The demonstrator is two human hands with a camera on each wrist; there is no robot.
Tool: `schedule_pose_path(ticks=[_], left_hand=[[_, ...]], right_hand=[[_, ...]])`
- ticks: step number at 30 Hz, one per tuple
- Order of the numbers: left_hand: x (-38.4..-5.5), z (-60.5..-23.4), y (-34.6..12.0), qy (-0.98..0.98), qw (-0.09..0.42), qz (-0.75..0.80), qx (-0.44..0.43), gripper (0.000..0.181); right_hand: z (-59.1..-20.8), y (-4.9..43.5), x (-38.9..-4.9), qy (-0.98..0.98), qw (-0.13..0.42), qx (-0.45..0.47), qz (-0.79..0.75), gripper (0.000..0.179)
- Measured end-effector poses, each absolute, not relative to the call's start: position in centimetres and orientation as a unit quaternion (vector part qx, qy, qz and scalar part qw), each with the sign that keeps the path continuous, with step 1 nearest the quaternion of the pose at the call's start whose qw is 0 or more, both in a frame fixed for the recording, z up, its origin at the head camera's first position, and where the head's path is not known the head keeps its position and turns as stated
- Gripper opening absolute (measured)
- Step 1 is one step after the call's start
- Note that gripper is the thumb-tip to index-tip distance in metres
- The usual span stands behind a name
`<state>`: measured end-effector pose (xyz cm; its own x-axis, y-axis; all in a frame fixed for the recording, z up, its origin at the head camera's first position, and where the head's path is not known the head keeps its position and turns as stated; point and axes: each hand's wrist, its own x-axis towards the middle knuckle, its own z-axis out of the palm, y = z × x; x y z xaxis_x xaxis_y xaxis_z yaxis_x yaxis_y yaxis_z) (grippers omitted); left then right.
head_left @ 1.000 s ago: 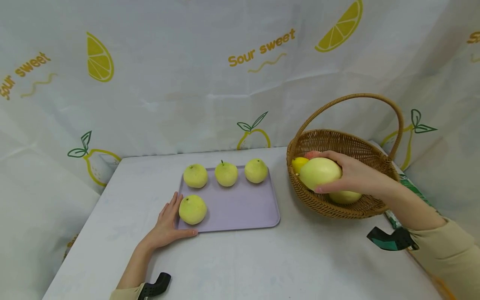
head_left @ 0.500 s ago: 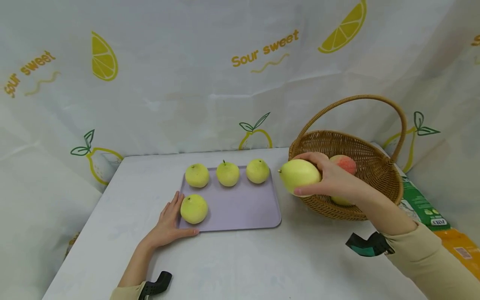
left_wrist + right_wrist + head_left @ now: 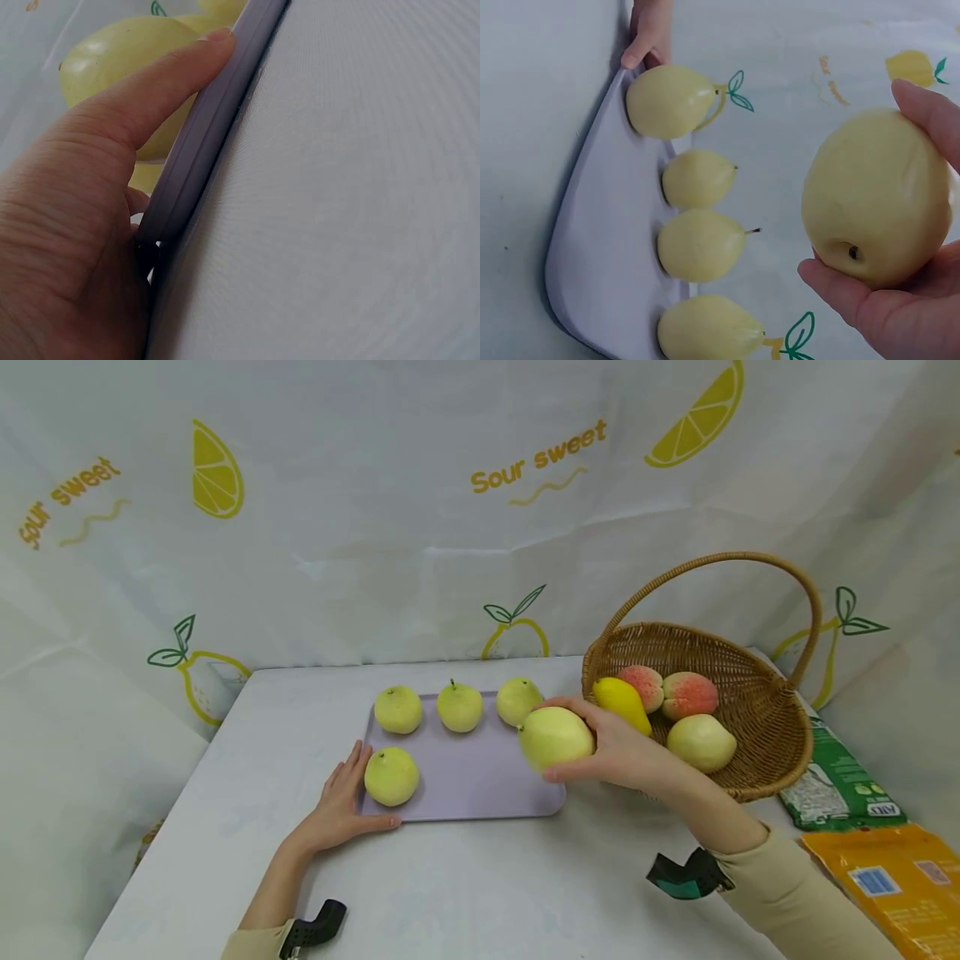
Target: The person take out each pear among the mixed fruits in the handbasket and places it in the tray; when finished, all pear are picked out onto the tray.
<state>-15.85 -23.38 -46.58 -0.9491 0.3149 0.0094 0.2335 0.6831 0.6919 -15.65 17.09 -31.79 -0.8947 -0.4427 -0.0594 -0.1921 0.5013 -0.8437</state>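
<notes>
My right hand (image 3: 611, 747) holds a pale yellow pear (image 3: 557, 740) from the side, above the right end of the lilac tray (image 3: 472, 785). In the right wrist view the thumb and fingers lie around this pear (image 3: 877, 199), its dimpled end showing. Several more pears sit on the tray: a row along the back edge, with one back-row pear (image 3: 460, 707) in the middle, and a front-left pear (image 3: 392, 776). At the tray's left front corner rests my left hand (image 3: 336, 806), fingers straight along the left side, thumb (image 3: 169, 79) extended over the front rim.
Right of the tray stands a wicker basket (image 3: 765, 743) with a tall handle. It holds a lemon (image 3: 624, 703), two peaches (image 3: 690, 695) and another pale pear (image 3: 701, 743). A green packet (image 3: 840, 785) and an orange packet (image 3: 892, 877) lie at the right edge. A printed cloth hangs behind.
My right hand has carried the pear left, out of the basket and over the tray's right end, uncovering the fruit inside the basket. The left hand has stayed at the tray corner.
</notes>
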Motion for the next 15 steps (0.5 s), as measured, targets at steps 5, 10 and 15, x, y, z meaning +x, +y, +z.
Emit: schedule_pose_path(ticks=[5, 10, 15], left_hand=[[-15.8, -46.5, -23.3, 0.916, 0.059, 0.368, 0.146, 0.122], [-15.9, -46.4, -23.3, 0.917, 0.059, 0.366, 0.148, 0.122], [-15.9, -46.4, -23.3, 0.919, 0.061, 0.362, 0.145, 0.122]], right_hand=[[-33.7, 15.7, -15.6, 0.846, 0.131, -0.187, -0.481, 0.072], [-35.7, 14.3, -15.7, 0.83, 0.133, -0.194, -0.506, 0.072], [-37.8, 13.2, -15.8, 0.815, 0.139, -0.171, -0.536, 0.073]])
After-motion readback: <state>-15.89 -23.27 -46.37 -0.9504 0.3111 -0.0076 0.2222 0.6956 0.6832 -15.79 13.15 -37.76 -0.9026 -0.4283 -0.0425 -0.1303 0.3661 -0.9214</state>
